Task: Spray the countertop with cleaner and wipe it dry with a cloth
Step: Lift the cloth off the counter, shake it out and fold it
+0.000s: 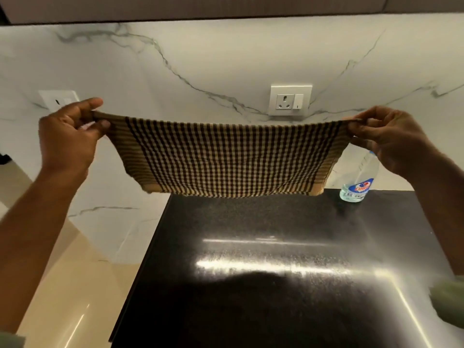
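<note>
Left grip (67, 136) and right grip (386, 139) pinch the checked cloth (226, 159) taut above the table (251, 247); the cleaner bottle (356, 184), label unreadable, stands at its far right edge.

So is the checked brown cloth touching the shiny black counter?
Apart. In the head view, both hands, left and right, pinch the brown-and-cream checked cloth stretched in the air; its bottom edge hangs above the shiny black countertop.

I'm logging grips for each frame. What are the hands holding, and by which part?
Both hold the checked cloth stretched above the countertop: left hand pinches its upper left corner, right hand its upper right corner.
</note>
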The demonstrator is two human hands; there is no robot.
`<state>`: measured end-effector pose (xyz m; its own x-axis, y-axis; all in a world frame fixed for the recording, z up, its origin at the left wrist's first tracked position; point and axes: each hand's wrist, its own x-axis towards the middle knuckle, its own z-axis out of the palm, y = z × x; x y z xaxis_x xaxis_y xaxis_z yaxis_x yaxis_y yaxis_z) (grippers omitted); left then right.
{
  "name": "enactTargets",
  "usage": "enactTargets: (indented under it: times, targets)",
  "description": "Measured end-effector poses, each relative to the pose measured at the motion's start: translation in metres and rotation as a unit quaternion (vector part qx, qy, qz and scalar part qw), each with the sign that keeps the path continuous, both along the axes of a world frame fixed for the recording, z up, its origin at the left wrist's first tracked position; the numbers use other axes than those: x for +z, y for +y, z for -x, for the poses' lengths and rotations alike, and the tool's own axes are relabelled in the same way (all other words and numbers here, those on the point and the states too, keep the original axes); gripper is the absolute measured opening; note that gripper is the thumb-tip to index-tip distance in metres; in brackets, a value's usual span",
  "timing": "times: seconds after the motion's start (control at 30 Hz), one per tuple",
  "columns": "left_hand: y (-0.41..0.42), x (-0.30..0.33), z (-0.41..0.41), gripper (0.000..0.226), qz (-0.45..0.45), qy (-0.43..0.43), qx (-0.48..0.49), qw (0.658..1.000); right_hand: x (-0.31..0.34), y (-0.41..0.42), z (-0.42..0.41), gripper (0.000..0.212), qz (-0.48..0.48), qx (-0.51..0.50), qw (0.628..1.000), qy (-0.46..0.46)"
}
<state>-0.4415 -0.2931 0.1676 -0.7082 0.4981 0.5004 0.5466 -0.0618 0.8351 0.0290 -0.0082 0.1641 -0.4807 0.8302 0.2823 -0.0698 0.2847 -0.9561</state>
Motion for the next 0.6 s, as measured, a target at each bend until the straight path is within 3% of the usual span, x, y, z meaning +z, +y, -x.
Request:
enactTargets:
  times: [0.07, 0.23, 0.33, 0.47, 0.6]
  targets:
    - [0.005, 0.006, -0.001, 0.034, -0.055, -0.031, -0.012, 0.998, 0.002, -0.009, 0.007, 0.024, 0.018, 0.021, 0.999, 0.035]
    - [0.025, 0.013, 0.001, 0.034, -0.141, -0.103, -0.019, 0.984, 0.000, -0.020, 0.026, 0.033, 0.011, 0.007, 0.998, 0.067]
    - [0.034, 0.014, 0.009, 0.034, -0.170, -0.112, -0.011, 0.979, 0.003, -0.019, 0.033, 0.005, 0.020, -0.026, 0.992, 0.122]
    - [0.042, 0.016, 0.016, 0.029, -0.166, -0.152, -0.030, 0.974, 0.009, -0.013, 0.037, 0.013, 0.104, -0.033, 0.979, 0.172]
    - [0.054, 0.014, 0.015, 0.025, -0.146, -0.266, -0.049, 0.952, 0.011, -0.019, 0.050, 0.017, 0.233, -0.025, 0.961, 0.148]
